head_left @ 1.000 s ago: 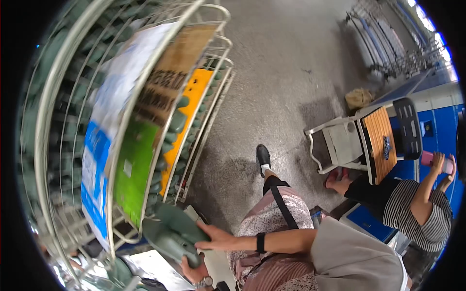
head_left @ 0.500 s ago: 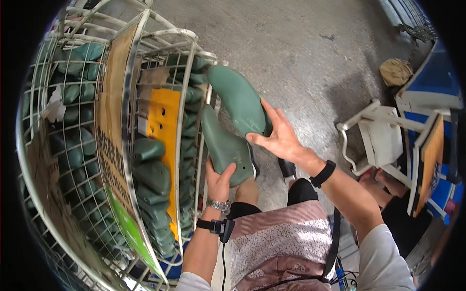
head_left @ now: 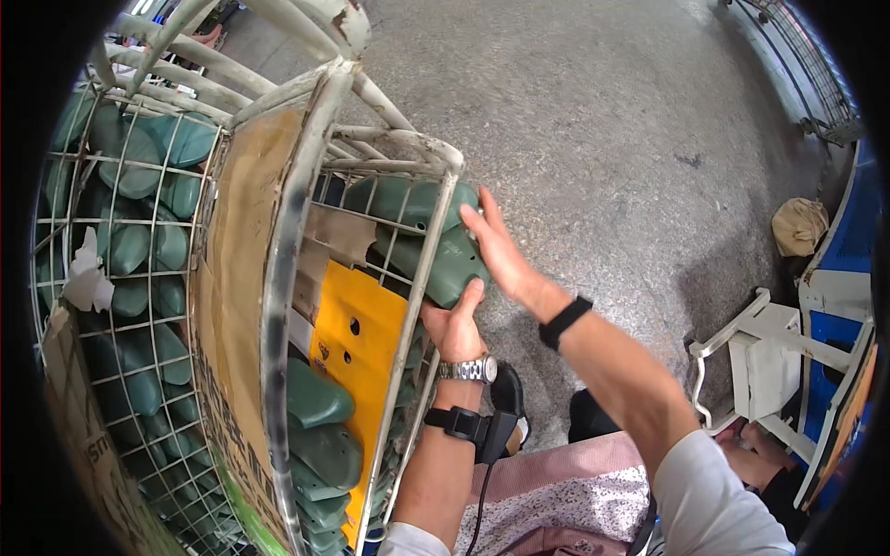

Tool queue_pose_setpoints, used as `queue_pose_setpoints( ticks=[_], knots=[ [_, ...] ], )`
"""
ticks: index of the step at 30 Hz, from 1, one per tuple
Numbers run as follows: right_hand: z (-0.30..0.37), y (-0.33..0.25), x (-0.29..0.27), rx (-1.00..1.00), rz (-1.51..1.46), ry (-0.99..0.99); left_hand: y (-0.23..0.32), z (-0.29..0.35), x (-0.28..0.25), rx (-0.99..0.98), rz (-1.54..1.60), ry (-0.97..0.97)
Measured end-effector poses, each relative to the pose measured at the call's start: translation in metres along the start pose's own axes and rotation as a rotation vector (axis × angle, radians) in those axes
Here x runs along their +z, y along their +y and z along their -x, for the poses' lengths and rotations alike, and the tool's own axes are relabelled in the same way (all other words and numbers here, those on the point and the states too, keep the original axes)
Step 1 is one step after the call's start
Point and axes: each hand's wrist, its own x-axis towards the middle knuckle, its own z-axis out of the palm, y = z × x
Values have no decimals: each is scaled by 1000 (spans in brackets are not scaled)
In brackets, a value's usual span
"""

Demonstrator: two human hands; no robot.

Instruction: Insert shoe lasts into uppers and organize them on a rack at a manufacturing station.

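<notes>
Two green shoe lasts are partly inside a white wire cart, at its near right end. My left hand (head_left: pixel 454 326) is closed on the heel end of the nearer shoe last (head_left: pixel 449 269), thumb on top and fingers hidden beneath. At the farther shoe last (head_left: pixel 400 198), my right hand (head_left: pixel 503 248) grips the heel end, fingers along its far side and thumb on the near side. The cart's corner post crosses in front of both lasts. Several more green lasts (head_left: pixel 320 394) lie stacked behind a yellow perforated sheet (head_left: pixel 366 320).
The cart's wire side (head_left: pixel 185 315) and cardboard panel (head_left: pixel 246 250) stand at my left, with more lasts behind the mesh. A white metal frame (head_left: pixel 765 361) is at right, near a brown bundle (head_left: pixel 799 227). Another person's hand (head_left: pixel 756 454) shows below it.
Both hands have carried the two lasts left and forward, from beside the cart to within its frame. My view has shifted closer to the cart.
</notes>
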Motion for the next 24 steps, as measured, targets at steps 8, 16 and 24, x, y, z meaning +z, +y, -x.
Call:
queue_pose_setpoints(
  ticks=[8, 16, 24],
  knots=[
    [-15, 35, 70, 359, -879, 453, 41, 60, -43, -144, -574, -78],
    [-16, 84, 81, -120, -414, 475, 109, 228, -167, -337, -792, -125],
    [350, 52, 34, 529, 634, -764, 244, 540, -179, -311, -833, 616]
  ],
)
